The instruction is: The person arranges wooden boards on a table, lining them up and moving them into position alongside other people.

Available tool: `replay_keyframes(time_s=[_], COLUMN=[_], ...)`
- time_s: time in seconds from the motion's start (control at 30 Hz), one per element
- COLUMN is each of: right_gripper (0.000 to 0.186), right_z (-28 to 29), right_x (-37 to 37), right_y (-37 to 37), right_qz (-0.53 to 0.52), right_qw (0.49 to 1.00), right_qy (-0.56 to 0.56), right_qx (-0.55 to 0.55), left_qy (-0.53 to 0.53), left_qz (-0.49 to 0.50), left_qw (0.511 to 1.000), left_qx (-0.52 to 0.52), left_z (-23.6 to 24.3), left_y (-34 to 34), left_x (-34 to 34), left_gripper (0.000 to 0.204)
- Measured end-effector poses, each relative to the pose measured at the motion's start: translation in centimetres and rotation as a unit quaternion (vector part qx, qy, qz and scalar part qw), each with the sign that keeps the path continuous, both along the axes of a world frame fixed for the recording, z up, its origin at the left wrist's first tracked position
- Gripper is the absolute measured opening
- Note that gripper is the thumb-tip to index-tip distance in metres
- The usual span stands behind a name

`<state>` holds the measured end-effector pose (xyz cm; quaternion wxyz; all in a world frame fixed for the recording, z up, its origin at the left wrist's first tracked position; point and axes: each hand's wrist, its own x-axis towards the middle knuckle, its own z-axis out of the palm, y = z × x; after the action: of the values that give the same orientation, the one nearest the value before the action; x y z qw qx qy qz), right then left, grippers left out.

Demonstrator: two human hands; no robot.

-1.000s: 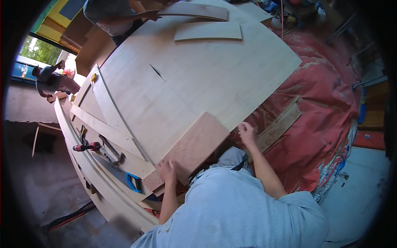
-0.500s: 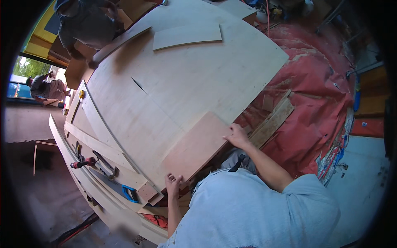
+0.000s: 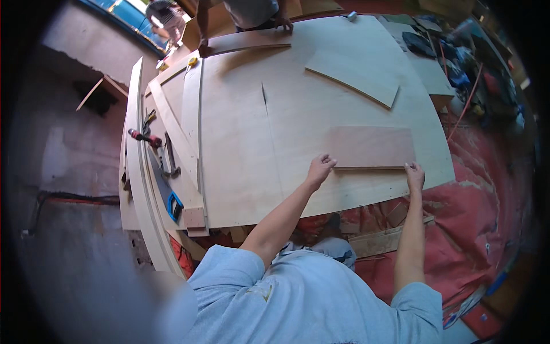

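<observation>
A reddish rectangular plywood board [image 3: 372, 147] lies on or just above a large pale plywood sheet [image 3: 235, 149], its long near edge facing me. My left hand [image 3: 321, 168] is closed at the board's near left corner, fingers pinched together. At the near right corner, my right hand [image 3: 415, 174] grips the edge between thumb and fingers. Beyond the board rests a lighter plywood piece [image 3: 355, 74], set at an angle. Whether the reddish board fully touches the sheet I cannot tell.
Across the sheet a co-worker's hands hold another board [image 3: 249, 41]. Along the left lie wood strips [image 3: 192, 109], a yellow tape measure [image 3: 193, 61], a red and black power tool [image 3: 145, 138], a hammer [image 3: 171, 160] and a blue-handled saw [image 3: 174, 205]. Red sheeting [image 3: 481, 212] covers the right-hand floor.
My view has turned, and the reddish board has moved away from the sheet's near edge, farther right, both hands with it. The co-worker's board now lies lower, held at its ends.
</observation>
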<state>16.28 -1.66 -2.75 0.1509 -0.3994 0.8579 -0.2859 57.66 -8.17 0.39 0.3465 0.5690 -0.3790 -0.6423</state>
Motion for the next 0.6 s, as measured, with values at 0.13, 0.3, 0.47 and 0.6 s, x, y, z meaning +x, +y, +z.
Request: replay_keyframes(time_s=[0.13,0.3,0.47,0.6], right_gripper=[0.053,0.066,0.074,0.077], right_z=[-3.3,-4.4,-0.8,1.4], right_x=[4.1,15.2,21.9,24.3], right_y=[1.4,8.1,10.3,8.9], right_qz=[0.025,0.137,0.156,0.182], right_qw=[0.987,0.976,0.969,0.960], right_qy=[-0.144,0.152,0.109,0.136], right_qx=[-0.065,0.081,0.157,0.163], left_qy=[0.107,-0.049,-0.160,-0.397], left_qz=[-0.101,-0.042,0.080,0.029], left_qw=[0.987,0.997,0.981,0.917], left_qx=[0.061,0.053,0.078,-0.011], left_z=[2.7,0.7,-2.2,-2.4], left_y=[3.7,10.9,16.8,17.5], left_x=[3.0,14.5,29.0,36.9], left_gripper=[0.052,0.036,0.028,0.029])
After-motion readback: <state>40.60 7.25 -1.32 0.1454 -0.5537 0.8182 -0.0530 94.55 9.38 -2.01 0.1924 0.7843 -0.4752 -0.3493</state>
